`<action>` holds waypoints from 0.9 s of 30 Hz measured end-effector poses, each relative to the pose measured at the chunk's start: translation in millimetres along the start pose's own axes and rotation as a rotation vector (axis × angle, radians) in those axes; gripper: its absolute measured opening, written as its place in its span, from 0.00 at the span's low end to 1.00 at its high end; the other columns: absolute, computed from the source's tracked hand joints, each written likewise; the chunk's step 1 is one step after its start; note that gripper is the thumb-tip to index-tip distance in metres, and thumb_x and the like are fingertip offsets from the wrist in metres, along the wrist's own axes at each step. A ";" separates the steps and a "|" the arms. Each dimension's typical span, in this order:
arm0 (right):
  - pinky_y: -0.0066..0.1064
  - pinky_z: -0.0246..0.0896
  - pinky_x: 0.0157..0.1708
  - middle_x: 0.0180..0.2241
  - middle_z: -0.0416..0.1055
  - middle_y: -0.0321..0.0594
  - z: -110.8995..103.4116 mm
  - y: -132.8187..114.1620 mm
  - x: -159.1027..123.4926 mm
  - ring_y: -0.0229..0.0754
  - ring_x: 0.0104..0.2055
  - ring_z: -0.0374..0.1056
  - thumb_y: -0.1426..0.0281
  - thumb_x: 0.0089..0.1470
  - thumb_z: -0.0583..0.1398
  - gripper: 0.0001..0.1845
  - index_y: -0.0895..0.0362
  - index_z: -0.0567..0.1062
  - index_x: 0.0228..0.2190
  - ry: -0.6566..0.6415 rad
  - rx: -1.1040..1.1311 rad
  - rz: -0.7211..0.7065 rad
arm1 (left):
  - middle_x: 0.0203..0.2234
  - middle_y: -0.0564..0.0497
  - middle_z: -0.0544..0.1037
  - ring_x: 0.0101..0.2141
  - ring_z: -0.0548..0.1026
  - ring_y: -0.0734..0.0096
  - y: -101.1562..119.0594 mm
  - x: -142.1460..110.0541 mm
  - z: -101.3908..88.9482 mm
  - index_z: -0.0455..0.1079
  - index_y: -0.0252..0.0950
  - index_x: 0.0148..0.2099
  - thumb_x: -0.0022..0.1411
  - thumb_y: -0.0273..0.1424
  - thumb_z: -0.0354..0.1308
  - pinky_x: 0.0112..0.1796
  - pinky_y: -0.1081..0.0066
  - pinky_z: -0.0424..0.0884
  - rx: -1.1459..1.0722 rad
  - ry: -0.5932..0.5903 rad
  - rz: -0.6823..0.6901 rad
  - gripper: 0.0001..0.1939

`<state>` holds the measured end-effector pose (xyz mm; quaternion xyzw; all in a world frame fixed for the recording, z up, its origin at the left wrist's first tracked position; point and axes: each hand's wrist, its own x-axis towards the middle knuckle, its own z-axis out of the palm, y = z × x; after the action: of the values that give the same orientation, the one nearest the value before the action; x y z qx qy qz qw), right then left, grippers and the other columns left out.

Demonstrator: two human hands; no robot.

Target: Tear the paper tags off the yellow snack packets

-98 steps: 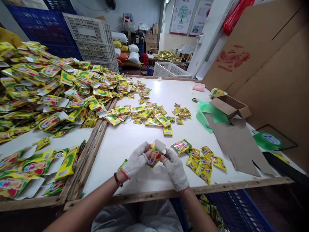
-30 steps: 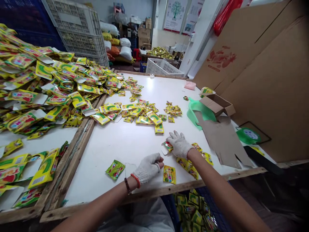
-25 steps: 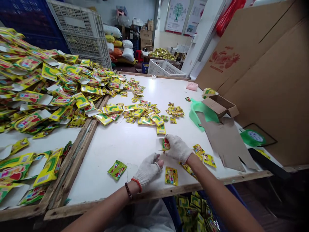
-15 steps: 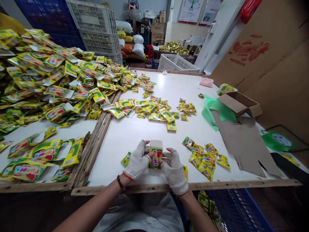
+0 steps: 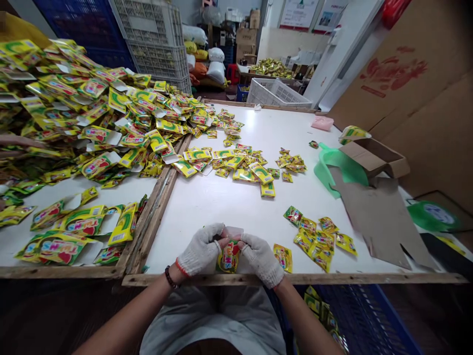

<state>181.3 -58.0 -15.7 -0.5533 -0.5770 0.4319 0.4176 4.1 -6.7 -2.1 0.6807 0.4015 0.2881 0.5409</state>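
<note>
A small printed carton [image 5: 228, 256] with green, yellow and red artwork is pinched between both hands at the table's front edge, its pale flap showing above the fingers. My left hand [image 5: 203, 249], in a white fingerless knit glove, closes on its left side. Gloved the same way, my right hand [image 5: 261, 260] grips its upper right side. One yellow sachet [image 5: 283, 258] lies just beside the right hand. Further right, a loose group of yellow and green sachets [image 5: 318, 241] rests on the white table [image 5: 221, 207].
A big heap of yellow cartons [image 5: 111, 108] fills the left table, with another person's hand [image 5: 22, 142] at its side. More cartons and sachets [image 5: 240, 165] lie mid-table. On the right are a green dustpan [image 5: 334, 165], cut cardboard [image 5: 380, 217] and an open box [image 5: 377, 153].
Both hands have drawn closer around the carton's top, and its flap now shows less. Another person's hand has appeared at the heap on the left. The view has shifted slightly.
</note>
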 end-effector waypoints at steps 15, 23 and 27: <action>0.27 0.65 0.30 0.26 0.75 0.37 -4.5 -31.0 11.6 0.40 0.29 0.70 0.69 0.51 0.57 0.09 0.57 0.77 0.27 -0.019 -0.198 -0.086 | 0.21 0.54 0.69 0.26 0.65 0.75 21.7 0.9 -16.8 0.70 0.31 0.29 0.59 0.36 0.53 0.27 0.76 0.61 -0.041 -0.102 0.003 0.13; 0.37 0.66 0.47 0.43 0.75 0.45 -3.5 -12.7 2.2 0.45 0.45 0.70 0.70 0.54 0.53 0.18 0.58 0.75 0.45 -0.091 -0.350 -0.282 | 0.25 0.51 0.71 0.29 0.67 0.72 12.9 -10.5 -8.2 0.72 0.33 0.29 0.57 0.30 0.54 0.33 0.74 0.64 0.155 -0.046 0.199 0.08; 0.36 0.65 0.46 0.43 0.74 0.46 -1.5 -15.2 -0.4 0.44 0.44 0.70 0.68 0.58 0.52 0.17 0.57 0.74 0.45 -0.084 -0.360 -0.294 | 0.25 0.50 0.72 0.30 0.68 0.71 12.2 -12.4 -4.2 0.73 0.33 0.29 0.59 0.32 0.54 0.34 0.74 0.65 0.112 -0.039 0.177 0.10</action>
<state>178.6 -58.5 -0.6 -0.5104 -0.7360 0.2790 0.3464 -2.9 -16.4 11.2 0.7482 0.3444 0.2985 0.4822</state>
